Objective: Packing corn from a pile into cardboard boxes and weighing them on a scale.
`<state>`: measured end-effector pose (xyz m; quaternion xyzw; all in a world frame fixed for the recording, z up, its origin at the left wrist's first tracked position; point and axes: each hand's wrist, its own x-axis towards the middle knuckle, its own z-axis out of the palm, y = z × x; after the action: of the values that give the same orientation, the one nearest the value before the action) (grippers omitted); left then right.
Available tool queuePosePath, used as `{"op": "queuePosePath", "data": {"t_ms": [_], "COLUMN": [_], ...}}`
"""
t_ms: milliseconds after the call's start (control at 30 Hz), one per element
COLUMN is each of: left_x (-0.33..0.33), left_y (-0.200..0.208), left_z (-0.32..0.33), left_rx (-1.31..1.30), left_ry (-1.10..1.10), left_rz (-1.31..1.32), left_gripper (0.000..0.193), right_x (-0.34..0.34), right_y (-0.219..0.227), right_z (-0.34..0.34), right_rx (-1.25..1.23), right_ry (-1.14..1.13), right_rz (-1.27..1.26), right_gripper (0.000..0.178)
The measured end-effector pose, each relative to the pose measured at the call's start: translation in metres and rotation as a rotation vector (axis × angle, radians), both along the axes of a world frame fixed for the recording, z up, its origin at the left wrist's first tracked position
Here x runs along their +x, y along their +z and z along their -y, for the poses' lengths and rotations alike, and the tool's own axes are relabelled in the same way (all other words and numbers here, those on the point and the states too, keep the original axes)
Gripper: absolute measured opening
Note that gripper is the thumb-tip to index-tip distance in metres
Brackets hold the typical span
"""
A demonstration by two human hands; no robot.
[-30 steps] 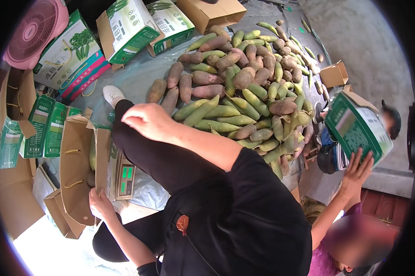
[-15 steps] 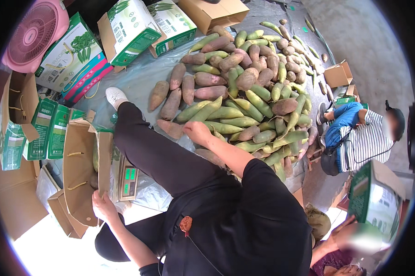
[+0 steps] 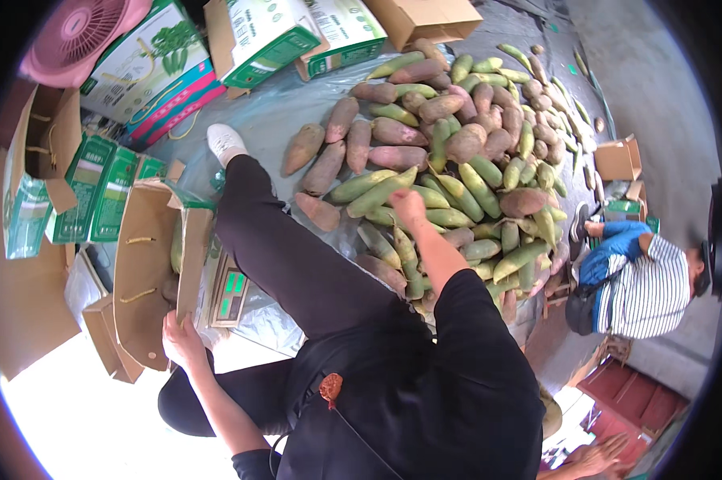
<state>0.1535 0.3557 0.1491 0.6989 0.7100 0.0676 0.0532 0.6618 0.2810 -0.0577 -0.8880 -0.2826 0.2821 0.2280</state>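
Observation:
My left hand [image 3: 183, 342] pinches the near side edge of an open cardboard box [image 3: 141, 316] with yellow cord handles. Inside that box a green radish [image 3: 177, 246] partly shows. Over the pile, my right hand [image 3: 410, 208] reaches down with its fingers curled together, right at the end of a long green radish [image 3: 374, 197]. What its fingers hold, if anything, is hidden beneath the hand. Around it lie many green radishes and purplish-brown radishes [image 3: 466, 144], and a pinkish one [image 3: 318, 212] lies apart at the left.
A scale [image 3: 230, 294] with a lit green display stands right of the box. Printed green-and-white cartons [image 3: 269, 36] and a pink fan [image 3: 81, 36] line the back left. My white shoe [image 3: 225, 142] rests on plastic sheeting. A person in a striped shirt [image 3: 647, 284] sits at right.
My right hand has moved right, from beside the pinkish radish onto the green ones. My left hand keeps to the box edge. A carton carried at lower right has left view; the whole view has shifted.

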Motion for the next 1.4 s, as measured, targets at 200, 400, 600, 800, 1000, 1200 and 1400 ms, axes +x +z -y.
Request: {"op": "queuePosePath", "data": {"t_ms": [200,400,600,800,1000,1200,1400], "left_x": [0.008,0.007,0.005,0.005,-0.002,-0.002,-0.012], "left_y": [0.006,0.008,0.013,0.013,0.011,0.011,0.019], "left_z": [-0.004,-0.007,-0.006,-0.008,-0.003,0.000,0.012], "left_rx": [-0.001,-0.044,-0.049,-0.073,-0.056,-0.071,0.032], "left_ry": [0.002,0.040,0.060,0.060,0.046,0.021,0.101], "left_rz": [0.007,0.012,-0.005,-0.015,-0.009,0.021,0.077], "left_gripper": [0.016,0.016,0.013,0.012,0.013,0.016,0.029], "right_x": [0.074,0.137,0.090,0.105,0.058,0.030,-0.016], "right_y": [-0.051,-0.088,-0.064,-0.057,-0.015,-0.009,0.074], "right_z": [0.004,0.011,-0.032,-0.032,-0.042,-0.044,-0.082], "right_rx": [-0.049,-0.082,-0.125,-0.187,-0.020,0.216,0.567], "right_ry": [-0.230,-0.111,-0.646,-0.704,-0.639,-0.305,0.166], "right_rz": [0.070,-0.317,-0.525,-0.538,-0.511,-0.408,-0.118], "right_gripper": [0.021,0.028,0.030,0.030,0.031,0.036,0.039]}}
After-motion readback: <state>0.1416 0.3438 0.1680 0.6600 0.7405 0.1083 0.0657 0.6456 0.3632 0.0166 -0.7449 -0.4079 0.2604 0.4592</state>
